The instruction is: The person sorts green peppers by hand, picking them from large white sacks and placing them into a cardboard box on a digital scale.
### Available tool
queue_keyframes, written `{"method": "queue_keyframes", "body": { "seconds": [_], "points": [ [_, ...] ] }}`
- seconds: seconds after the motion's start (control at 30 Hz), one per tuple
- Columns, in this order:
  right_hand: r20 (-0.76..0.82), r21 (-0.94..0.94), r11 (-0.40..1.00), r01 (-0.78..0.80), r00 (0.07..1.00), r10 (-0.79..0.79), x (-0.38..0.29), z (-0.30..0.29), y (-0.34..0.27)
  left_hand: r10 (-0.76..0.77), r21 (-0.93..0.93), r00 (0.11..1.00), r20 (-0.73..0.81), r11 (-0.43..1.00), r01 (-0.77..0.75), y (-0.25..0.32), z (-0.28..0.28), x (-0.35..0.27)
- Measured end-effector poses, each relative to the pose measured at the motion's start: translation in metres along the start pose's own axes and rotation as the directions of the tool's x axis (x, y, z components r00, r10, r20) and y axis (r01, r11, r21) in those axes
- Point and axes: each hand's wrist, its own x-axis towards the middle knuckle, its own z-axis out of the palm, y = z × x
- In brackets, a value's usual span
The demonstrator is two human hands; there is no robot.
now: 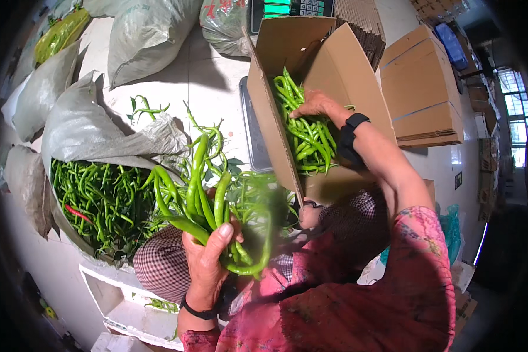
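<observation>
A bunch of long green chili peppers (pixel 200 193) is gripped in my left hand (pixel 209 255), its tips pointing up and away from me. My right hand (pixel 314 104) reaches into an open cardboard box (pixel 270 119) and rests on the green peppers (pixel 310 141) inside it. Whether those fingers grip any pepper is hard to see. To the left, a woven sack (pixel 88 127) lies with its mouth open, full of green peppers (pixel 101 202) with one red pepper (pixel 78 213) among them.
Loose peppers (pixel 149 109) lie on the tiled floor. Stuffed sacks (pixel 152 39) stand at the back left. A digital scale display (pixel 277 9) is behind the box. Flattened cartons (pixel 422 88) are stacked to the right. A white foam box (pixel 136 314) sits at lower left.
</observation>
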Motion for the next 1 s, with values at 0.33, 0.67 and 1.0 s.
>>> {"method": "queue_keyframes", "body": {
  "seconds": [0.33, 0.67, 1.0],
  "points": [
    [-0.382, 0.253, 0.967, 0.005, 0.919, 0.096, -0.055, -0.081, -0.019, -0.052, -0.016, 0.997, -0.063, 0.999, 0.051, 0.000, 0.000, -0.001],
    [-0.268, 0.021, 1.000, -0.018, 0.963, 0.022, -0.036, -0.056, -0.008, -0.060, 0.035, 0.995, -0.075, 0.997, 0.063, -0.004, 0.005, 0.006],
    [-0.193, -0.287, 0.940, 0.187, 0.949, -0.247, -0.064, -0.035, -0.035, -0.039, 0.022, 0.997, -0.071, 0.999, 0.041, -0.009, 0.007, 0.005]
  ]
}}
